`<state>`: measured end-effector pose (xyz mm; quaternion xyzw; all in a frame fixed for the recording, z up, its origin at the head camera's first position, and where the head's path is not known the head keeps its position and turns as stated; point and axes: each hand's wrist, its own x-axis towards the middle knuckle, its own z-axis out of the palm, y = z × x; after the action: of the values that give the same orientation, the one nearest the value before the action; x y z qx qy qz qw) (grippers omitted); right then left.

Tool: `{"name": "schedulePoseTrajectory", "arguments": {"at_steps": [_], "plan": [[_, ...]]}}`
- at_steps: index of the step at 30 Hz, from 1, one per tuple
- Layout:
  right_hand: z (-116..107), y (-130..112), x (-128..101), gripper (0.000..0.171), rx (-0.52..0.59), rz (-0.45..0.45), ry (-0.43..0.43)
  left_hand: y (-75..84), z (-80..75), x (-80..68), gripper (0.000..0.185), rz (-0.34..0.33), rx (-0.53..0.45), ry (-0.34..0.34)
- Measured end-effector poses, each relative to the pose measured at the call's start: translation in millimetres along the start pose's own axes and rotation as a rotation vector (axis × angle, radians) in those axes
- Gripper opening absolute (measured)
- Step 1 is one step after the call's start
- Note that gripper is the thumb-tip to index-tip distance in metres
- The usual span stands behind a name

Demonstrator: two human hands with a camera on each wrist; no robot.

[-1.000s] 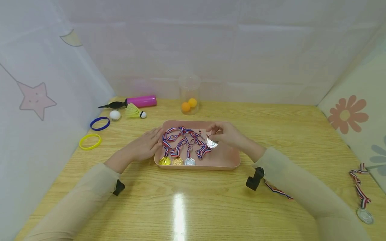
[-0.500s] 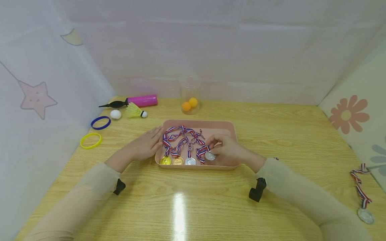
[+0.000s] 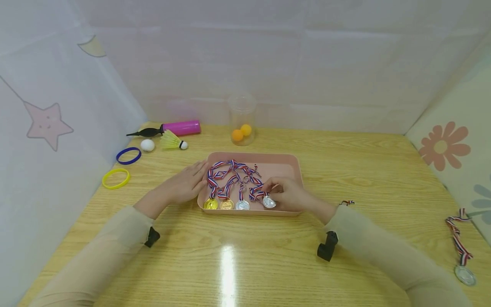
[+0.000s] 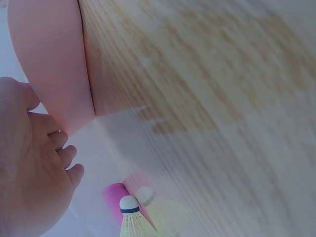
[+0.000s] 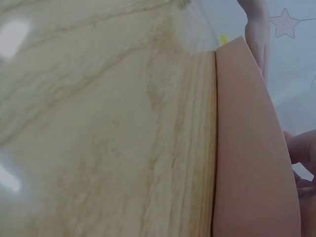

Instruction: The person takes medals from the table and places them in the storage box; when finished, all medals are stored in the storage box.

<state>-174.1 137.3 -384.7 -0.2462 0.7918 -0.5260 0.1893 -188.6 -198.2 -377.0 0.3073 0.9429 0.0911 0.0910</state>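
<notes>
In the head view a pink tray (image 3: 279,158) holds several medals on red, white and blue ribbons. A gold medal (image 3: 211,204), a bronze-coloured medal (image 3: 226,204) and a silver medal (image 3: 242,205) lie in a row along its near side. My right hand (image 3: 288,194) reaches inside and pinches another silver medal (image 3: 269,201) at the right end of this row. Its ribbon (image 3: 256,194) lies bunched just left of the fingers. My left hand (image 3: 184,184) rests against the tray's left end with fingers extended; in the left wrist view its fingertips (image 4: 74,174) are at the tray wall (image 4: 54,64).
Behind stand a clear canister (image 3: 242,113) with orange balls and, leftward, a pink pump (image 3: 181,128), shuttlecock (image 3: 171,141), white ball (image 3: 147,145), blue wristband (image 3: 128,156) and yellow wristband (image 3: 116,178). Another silver medal (image 3: 465,275) lies far right. A ribbon (image 3: 347,203) shows beside the right sleeve.
My right hand has lowered the silver medal toward the tray's near side, bringing it into line with the other medals. My left hand has stayed at the tray's left end.
</notes>
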Motion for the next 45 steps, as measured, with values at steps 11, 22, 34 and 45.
{"name": "schedulePoseTrajectory", "arguments": {"at_steps": [11,22,34,45], "plan": [[10.2,3.4,-2.9,0.020,-0.180,-0.021,-0.042,-1.1,1.2,0.2,0.056,0.003,0.000,0.005],[3.7,1.6,1.6,0.026,-0.130,0.072,-0.138,-1.9,2.2,0.6,0.056,0.010,0.002,0.011],[7.8,-0.2,7.3,0.044,0.069,0.213,-0.131,-2.2,2.3,0.5,0.056,0.005,0.012,0.009],[11.1,0.4,11.5,0.049,-0.086,0.132,-0.119,-1.5,1.8,-0.3,0.056,0.012,0.022,0.015]]}}
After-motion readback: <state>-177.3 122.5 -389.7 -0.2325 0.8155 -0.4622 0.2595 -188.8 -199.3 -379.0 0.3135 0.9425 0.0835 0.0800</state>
